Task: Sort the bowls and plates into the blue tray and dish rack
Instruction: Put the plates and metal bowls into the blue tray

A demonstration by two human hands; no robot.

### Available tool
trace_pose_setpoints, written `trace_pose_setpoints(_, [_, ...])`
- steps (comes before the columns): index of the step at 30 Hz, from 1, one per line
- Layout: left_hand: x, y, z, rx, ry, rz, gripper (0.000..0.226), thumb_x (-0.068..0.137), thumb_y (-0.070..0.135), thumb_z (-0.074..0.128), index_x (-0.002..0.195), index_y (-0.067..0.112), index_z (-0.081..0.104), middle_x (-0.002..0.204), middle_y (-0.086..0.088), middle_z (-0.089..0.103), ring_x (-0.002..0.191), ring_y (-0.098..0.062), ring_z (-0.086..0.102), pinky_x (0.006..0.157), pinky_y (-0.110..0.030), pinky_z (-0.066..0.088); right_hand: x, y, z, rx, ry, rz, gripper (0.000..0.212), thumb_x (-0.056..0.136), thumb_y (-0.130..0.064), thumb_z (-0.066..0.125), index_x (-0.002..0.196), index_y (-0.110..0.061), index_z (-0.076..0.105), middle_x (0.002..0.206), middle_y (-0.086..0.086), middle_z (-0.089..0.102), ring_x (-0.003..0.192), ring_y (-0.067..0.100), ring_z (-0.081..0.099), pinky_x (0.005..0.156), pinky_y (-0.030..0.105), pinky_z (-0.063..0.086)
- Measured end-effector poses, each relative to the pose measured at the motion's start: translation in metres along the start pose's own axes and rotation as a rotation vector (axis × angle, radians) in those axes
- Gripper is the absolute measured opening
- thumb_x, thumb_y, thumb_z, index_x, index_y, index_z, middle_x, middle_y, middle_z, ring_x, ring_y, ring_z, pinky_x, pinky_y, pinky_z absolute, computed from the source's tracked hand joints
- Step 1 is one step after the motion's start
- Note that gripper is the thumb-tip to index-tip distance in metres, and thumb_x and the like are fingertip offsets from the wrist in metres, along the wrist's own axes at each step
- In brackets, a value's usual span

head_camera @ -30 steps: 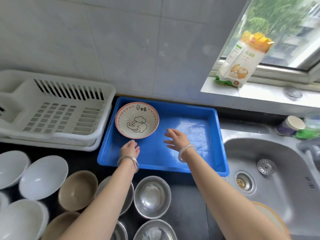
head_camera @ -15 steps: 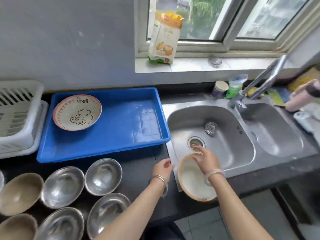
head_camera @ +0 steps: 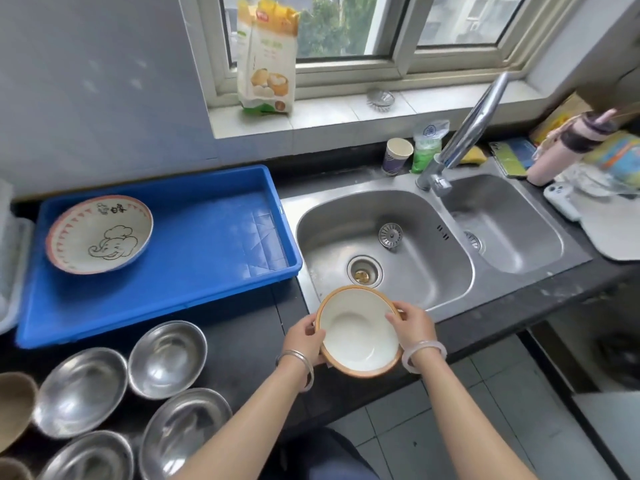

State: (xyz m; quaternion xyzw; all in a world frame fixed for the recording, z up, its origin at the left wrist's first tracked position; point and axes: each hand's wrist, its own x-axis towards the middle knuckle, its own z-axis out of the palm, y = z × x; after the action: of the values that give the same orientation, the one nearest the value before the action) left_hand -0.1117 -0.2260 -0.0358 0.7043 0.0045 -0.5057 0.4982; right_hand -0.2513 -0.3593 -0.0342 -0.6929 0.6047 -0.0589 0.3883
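Both hands grasp a white bowl with an orange rim [head_camera: 358, 332] at the front edge of the dark surface [head_camera: 242, 344], just in front of the left basin of the steel sink [head_camera: 419, 265]. The left hand [head_camera: 304, 336] curls round the bowl's left rim with the thumb over the edge, and the right hand [head_camera: 412, 323] pinches the right rim the same way. The bowl faces up and tilts slightly toward the person; whether it rests on the surface or is lifted clear is hard to tell. To the left lies the blue tray [head_camera: 207, 237], with an elephant-patterned bowl [head_camera: 100, 233] in its far left corner. A sliver of the white dish rack [head_camera: 10, 258] shows, blurred, at the left border. Steel bowls [head_camera: 168, 358] sit grouped near the tray's front side, beside a brown bowl [head_camera: 14, 407].
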Motion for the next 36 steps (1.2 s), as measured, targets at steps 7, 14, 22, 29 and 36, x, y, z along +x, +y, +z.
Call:
trace_pose_setpoints(7, [0.003,0.032,-0.049,-0.084,0.13,0.089,0.016,0.087,0.01,0.057,0.101,0.019,0.06,0.096,-0.002,0.066,0.086,-0.022,0.066,0.058,-0.029,0.057,-0.002,-0.06,0.01,0.052,0.025,-0.119,0.024,0.083,-0.022,0.065,0.106,-0.02,0.07,0.091,0.003,0.073,0.082,0.016,0.059,0.075,0.024,0.042])
trace_pose_setpoints(14, [0.005,0.068,-0.122,-0.208,0.27,0.183,0.007,0.087,0.014,0.059,0.081,0.014,0.056,0.08,-0.005,0.061,0.064,-0.017,0.059,0.049,-0.023,0.054,-0.006,-0.139,0.051,0.086,-0.05,-0.266,0.019,0.081,-0.024,0.065,0.099,-0.019,0.071,0.077,-0.003,0.068,0.067,0.012,0.062,0.063,0.025,0.049])
trace_pose_setpoints(22, [0.015,0.09,-0.222,-0.315,0.458,0.247,0.003,0.088,0.013,0.057,0.088,0.01,0.057,0.079,-0.006,0.06,0.062,-0.018,0.058,0.052,-0.025,0.057,-0.006,-0.243,0.127,0.095,-0.2,-0.402,0.017,0.081,-0.024,0.062,0.097,-0.021,0.07,0.072,-0.011,0.066,0.058,0.008,0.063,0.062,0.024,0.056])
trace_pose_setpoints(29, [0.044,0.105,-0.3,-0.371,0.621,0.294,0.007,0.086,0.01,0.058,0.083,0.015,0.062,0.077,0.0,0.062,0.067,-0.014,0.06,0.049,-0.022,0.054,-0.002,-0.318,0.199,0.041,-0.292,-0.458,0.023,0.083,-0.023,0.058,0.102,-0.017,0.069,0.077,-0.004,0.067,0.069,0.026,0.069,0.073,0.038,0.058])
trace_pose_setpoints(36, [0.08,0.119,-0.349,-0.271,0.729,0.281,0.036,0.09,0.006,0.046,0.123,0.009,0.058,0.121,-0.012,0.063,0.108,-0.031,0.059,0.095,-0.042,0.05,0.003,-0.363,0.26,-0.009,-0.326,-0.468,0.018,0.078,-0.013,0.052,0.083,-0.007,0.069,0.075,0.015,0.069,0.064,0.021,0.056,0.077,0.048,0.057])
